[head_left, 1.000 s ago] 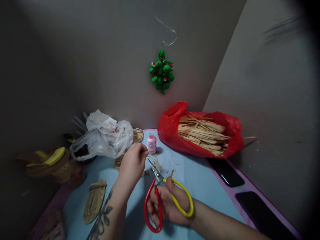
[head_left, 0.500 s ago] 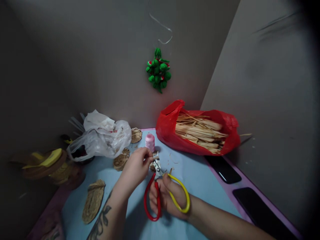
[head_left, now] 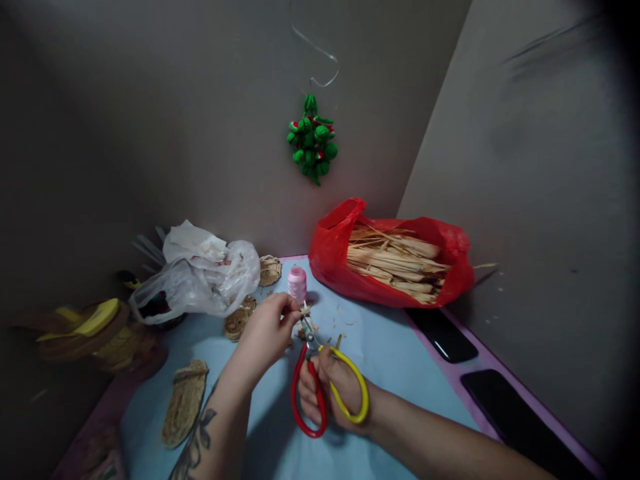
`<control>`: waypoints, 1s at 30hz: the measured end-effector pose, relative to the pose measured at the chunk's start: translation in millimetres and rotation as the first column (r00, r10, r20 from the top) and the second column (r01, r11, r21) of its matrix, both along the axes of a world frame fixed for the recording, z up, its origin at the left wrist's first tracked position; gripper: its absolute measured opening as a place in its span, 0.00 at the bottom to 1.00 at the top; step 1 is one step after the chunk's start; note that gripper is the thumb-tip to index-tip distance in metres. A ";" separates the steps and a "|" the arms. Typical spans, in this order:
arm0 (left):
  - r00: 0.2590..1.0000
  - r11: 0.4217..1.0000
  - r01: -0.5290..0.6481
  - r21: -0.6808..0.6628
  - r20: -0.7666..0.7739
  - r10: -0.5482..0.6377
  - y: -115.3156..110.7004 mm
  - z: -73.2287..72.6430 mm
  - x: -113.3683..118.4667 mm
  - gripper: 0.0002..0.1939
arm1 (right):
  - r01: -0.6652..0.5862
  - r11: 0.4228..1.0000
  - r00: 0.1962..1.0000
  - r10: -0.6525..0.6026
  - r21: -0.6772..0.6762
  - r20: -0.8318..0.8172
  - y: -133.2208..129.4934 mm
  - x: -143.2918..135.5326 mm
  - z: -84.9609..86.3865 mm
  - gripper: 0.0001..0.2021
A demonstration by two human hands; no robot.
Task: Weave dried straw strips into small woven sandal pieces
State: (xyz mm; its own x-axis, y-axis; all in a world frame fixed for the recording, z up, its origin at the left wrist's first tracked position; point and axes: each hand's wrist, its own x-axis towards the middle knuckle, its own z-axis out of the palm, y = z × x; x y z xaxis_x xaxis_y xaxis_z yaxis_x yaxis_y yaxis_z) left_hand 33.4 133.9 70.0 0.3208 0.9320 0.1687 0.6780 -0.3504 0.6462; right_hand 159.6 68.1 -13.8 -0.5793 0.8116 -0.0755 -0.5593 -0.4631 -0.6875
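Note:
My right hand (head_left: 335, 387) is wrapped round scissors (head_left: 356, 407) that have one red and one yellow handle loop. The blades point away from me and reach the fingertips of my left hand (head_left: 273, 327). Those fingers are pinched together at the blade tips on something too small to make out. A pink thread spool (head_left: 297, 285) stands upright just beyond my left fingertips. Small straw scraps (head_left: 340, 341) lie on the light blue cloth (head_left: 395, 373) around the blades. A round woven straw piece (head_left: 240, 319) lies left of my left hand.
A red bag (head_left: 325, 257) of dried straw lies at the back right, near two dark phones (head_left: 443, 335). White plastic bags (head_left: 205, 277), a woven sole-shaped piece (head_left: 184, 405) and a blurred yellow-topped basket (head_left: 83, 333) are at left. A green ornament (head_left: 313, 140) hangs on the wall.
The scissor handles have come closer together in my right hand, and the blades look narrower. My left fingers stay pinched at the tips. The whole view has shifted slightly.

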 end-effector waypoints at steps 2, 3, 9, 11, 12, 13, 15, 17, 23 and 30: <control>1.000 1.000 -0.002 -0.012 0.002 0.002 0.9 -1.0 -0.5 0.04 | 0.013 1.000 1.000 -0.013 -0.003 0.009 0.1 -0.7 0.7 0.32; 1.000 1.000 -0.006 -0.018 0.004 0.007 1.3 -1.3 -0.7 0.04 | 0.017 1.000 1.000 -0.017 -0.004 0.013 0.0 -0.8 1.3 0.32; 1.000 1.000 -0.013 -0.017 0.016 0.013 3.8 -1.6 -2.8 0.04 | -0.003 1.000 1.000 0.003 -0.011 -0.011 -0.1 0.9 0.2 0.32; 1.000 1.000 -0.014 -0.016 0.024 0.014 4.1 -1.7 -3.9 0.04 | -0.016 1.000 1.000 0.015 -0.022 -0.016 0.5 1.7 -1.6 0.31; 0.999 1.000 -0.014 -0.018 0.029 0.014 4.1 -1.8 -4.3 0.04 | -0.021 0.999 1.000 0.021 -0.029 -0.016 0.8 2.0 -2.3 0.31; 0.999 1.000 -0.014 -0.022 0.034 0.014 4.1 -1.9 -4.7 0.04 | -0.027 0.999 1.000 0.026 -0.034 -0.015 1.1 2.2 -2.6 0.30; 0.999 1.000 -0.007 -0.026 0.045 0.008 4.1 -2.2 -5.2 0.04 | -0.028 0.999 1.000 0.028 -0.044 -0.008 1.7 2.3 -2.5 0.30; 0.999 1.000 -0.001 -0.026 0.051 0.002 4.1 -2.6 -5.4 0.04 | -0.027 0.999 1.000 0.026 -0.041 -0.005 1.9 2.2 -1.8 0.31; 0.998 0.999 -0.003 -0.032 0.068 0.005 3.5 -2.0 -4.2 0.03 | -0.024 1.000 0.999 0.024 -0.016 0.024 0.7 4.1 1.6 0.30; 0.996 0.999 -0.044 -0.028 0.079 0.046 3.2 -5.9 0.5 0.03 | 0.100 0.995 0.981 -0.103 0.027 0.164 3.4 8.6 4.0 0.29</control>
